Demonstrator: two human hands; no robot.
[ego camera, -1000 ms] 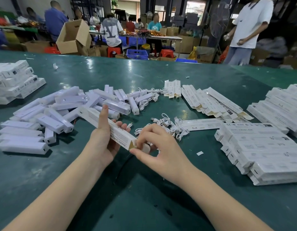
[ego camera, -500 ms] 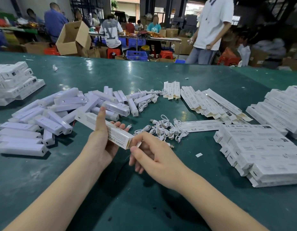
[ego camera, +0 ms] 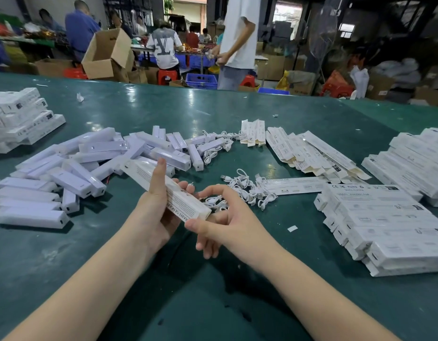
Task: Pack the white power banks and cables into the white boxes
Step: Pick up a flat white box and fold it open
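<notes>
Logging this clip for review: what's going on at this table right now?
A person is packing at a green table. The left hand grips a long white box, tilted, its near end by the right hand, whose fingers are loosely spread at that end and hold nothing. Loose white power banks lie in a pile to the left, coiled cables just beyond the hands, flat unfilled boxes farther back, and stacked boxes on the right.

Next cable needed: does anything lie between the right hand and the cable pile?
Nothing visible does. The right hand is empty beside the box that the left hand grips, and the cable pile lies uncovered just beyond its fingers.
</notes>
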